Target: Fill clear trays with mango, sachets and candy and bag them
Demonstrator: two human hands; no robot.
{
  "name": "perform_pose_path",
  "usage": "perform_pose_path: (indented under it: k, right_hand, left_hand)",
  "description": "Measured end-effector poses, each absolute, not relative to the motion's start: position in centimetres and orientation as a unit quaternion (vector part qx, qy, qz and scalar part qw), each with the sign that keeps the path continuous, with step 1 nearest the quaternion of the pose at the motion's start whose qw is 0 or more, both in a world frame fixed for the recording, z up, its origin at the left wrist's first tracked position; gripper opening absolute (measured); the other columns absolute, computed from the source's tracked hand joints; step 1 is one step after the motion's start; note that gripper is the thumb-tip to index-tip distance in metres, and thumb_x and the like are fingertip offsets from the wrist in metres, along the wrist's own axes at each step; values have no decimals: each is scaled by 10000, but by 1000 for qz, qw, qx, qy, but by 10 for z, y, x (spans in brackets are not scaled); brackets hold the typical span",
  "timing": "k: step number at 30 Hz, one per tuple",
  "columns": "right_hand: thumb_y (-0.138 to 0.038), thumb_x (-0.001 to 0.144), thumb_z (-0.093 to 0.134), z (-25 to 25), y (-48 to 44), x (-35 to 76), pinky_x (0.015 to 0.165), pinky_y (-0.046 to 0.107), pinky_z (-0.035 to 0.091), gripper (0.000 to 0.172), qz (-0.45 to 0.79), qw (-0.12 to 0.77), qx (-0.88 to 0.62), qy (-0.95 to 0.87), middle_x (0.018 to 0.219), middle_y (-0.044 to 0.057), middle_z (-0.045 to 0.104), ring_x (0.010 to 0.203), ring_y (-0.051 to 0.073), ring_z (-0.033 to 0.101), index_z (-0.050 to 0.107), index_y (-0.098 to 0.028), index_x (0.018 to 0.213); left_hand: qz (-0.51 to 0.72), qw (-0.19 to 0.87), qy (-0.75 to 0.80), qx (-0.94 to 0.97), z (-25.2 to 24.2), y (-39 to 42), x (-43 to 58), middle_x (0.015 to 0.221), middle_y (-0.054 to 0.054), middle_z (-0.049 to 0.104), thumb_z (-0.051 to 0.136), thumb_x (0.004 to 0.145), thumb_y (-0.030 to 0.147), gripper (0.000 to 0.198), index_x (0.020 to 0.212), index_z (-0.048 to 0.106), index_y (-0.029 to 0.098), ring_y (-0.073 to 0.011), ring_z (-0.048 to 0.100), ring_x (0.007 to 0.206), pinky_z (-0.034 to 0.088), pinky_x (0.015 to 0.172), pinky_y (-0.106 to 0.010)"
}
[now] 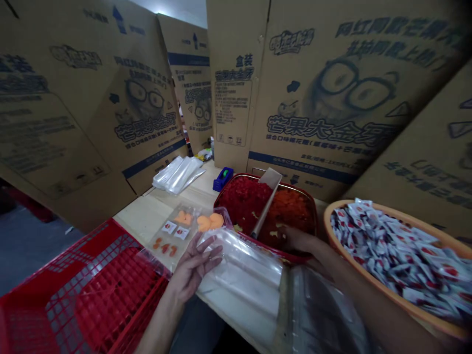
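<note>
My left hand (196, 265) is open, its fingers spread over the edge of a stack of clear plastic bags (243, 275). Just beyond it lies a clear blister tray (165, 237) with orange pieces, small printed sachets and orange-red candies in its hollows. Orange candies (211, 222), larger and rounded, sit at its right end under clear plastic. My right hand (295, 241) reaches into the right side of a red tub (314, 211) of small orange pieces (289, 206); its fingertips are dim and partly hidden. A cardboard divider (267, 201) separates these from red pieces (245, 194).
An orange basin (328, 223) of small sachets stands at the right. Red crates (106, 295) are at lower left. More clear bags (177, 174) and a blue tape dispenser (222, 179) lie at the back. Large cardboard boxes (236, 118) wall in the table. Clear trays (320, 314) lie near my right forearm.
</note>
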State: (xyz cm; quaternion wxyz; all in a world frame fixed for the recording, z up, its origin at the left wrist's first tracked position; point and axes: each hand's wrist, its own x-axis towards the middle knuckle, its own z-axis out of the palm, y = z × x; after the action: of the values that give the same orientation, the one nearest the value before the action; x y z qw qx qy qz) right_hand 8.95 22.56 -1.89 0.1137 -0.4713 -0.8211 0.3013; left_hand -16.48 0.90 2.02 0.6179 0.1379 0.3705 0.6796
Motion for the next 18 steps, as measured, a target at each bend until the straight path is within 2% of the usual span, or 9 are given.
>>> perform_pose_path:
  k: [5, 8, 11, 14, 18]
  right_hand:
    - [-83, 526, 557, -10, 231, 97, 452, 206, 357, 100, 336, 62, -490, -802, 510, -33, 559, 476, 108, 476, 574, -164, 581]
    - [-150, 592, 540, 6, 231, 101, 448, 204, 374, 73, 390, 96, -523, -751, 564, -31, 563, 483, 102, 480, 559, -174, 658]
    - [-210, 594, 581, 30, 220, 97, 445, 211, 380, 124, 448, 176, -530, -698, 563, -38, 552, 462, 95, 458, 563, -179, 713]
    - [-272, 604, 627, 55, 196, 78, 486, 214, 398, 204, 493, 219, -445, -715, 648, -20, 602, 514, 98, 490, 614, -183, 787]
    - [-252, 643, 600, 70, 161, 40, 569, 232, 427, 170, 515, 185, -333, -767, 735, 4, 646, 643, 134, 557, 666, -190, 786]
  left_hand:
    - [677, 622, 363, 150, 12, 34, -178, 1284, -121, 477, 621, 692, 46, 582, 1195, 405, 242, -256, 569, 1048, 402, 933, -441]
    - [666, 635, 358, 158, 6, 45, -182, 1252, -110, 512, 616, 699, 48, 557, 1187, 421, 233, -249, 584, 1025, 410, 927, -451]
    - [662, 643, 349, 162, 2, 52, -181, 1193, -88, 562, 605, 704, 41, 573, 1207, 412, 237, -244, 579, 1035, 406, 937, -452]
    - [659, 647, 345, 167, 1, 57, -180, 1114, -66, 606, 593, 716, 48, 583, 1230, 398, 244, -233, 583, 1028, 408, 940, -439]
    - [658, 645, 348, 172, 1, 60, -179, 1102, -57, 610, 605, 707, 56, 579, 1219, 408, 240, -230, 599, 991, 414, 937, -452]
